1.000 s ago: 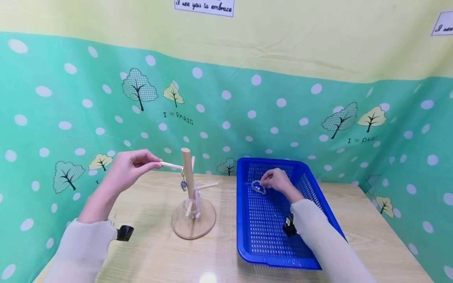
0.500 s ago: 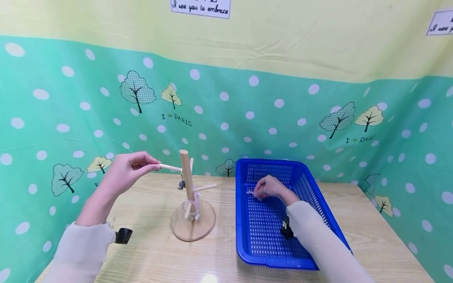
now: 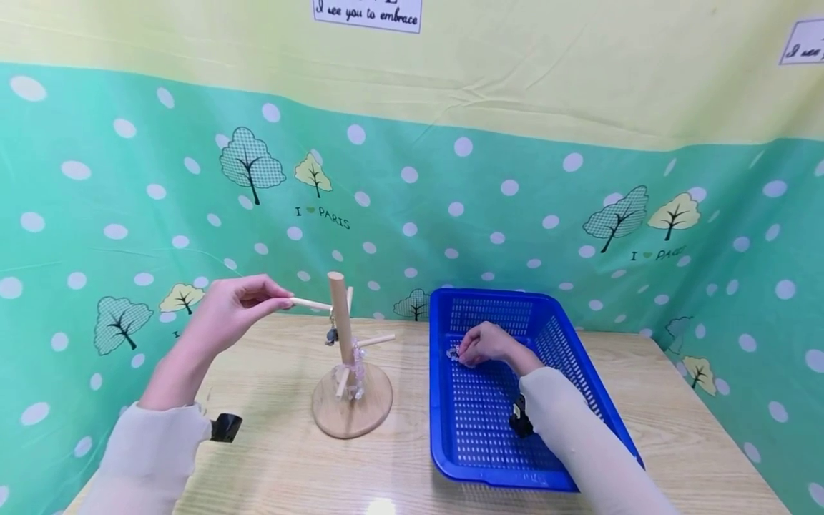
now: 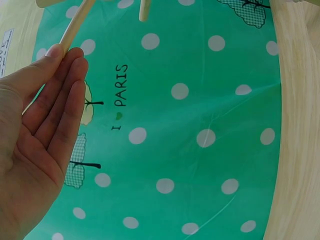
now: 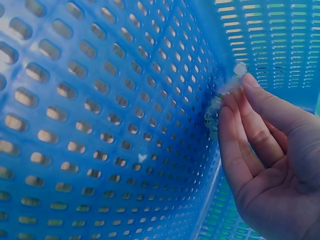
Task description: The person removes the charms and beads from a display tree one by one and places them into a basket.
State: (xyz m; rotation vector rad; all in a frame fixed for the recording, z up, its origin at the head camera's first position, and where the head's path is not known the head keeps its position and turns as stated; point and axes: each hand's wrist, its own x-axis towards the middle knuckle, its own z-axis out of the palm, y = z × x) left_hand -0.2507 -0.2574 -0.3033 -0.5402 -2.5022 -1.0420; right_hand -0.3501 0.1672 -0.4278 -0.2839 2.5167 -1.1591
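My left hand [image 3: 234,307] pinches the tip of a peg [image 3: 312,304] on a wooden stand [image 3: 342,318], thumb against fingertips, as the left wrist view also shows. From that peg, close to the post, hangs a bracelet with a dark grey bead [image 3: 331,335]. Pinkish clear beaded bracelets [image 3: 357,368] hang lower on the stand. Inside a blue plastic basket [image 3: 438,422], my right hand [image 3: 489,343] is low near the far left. Its thumb and fingers pinch a clear beaded bracelet [image 5: 212,117], partly hidden by the fingers.
The stand's round base [image 3: 347,422] rests on the wooden table [image 3: 270,443] left of the basket. Another peg [image 3: 380,339] points right toward the basket. A green and yellow printed cloth [image 3: 412,193] hangs behind and along the sides.
My right hand has moved down and slightly left, lowering the clear bracelet to the basket's floor. My left hand keeps its hold on the peg; the grey bead has shifted slightly.
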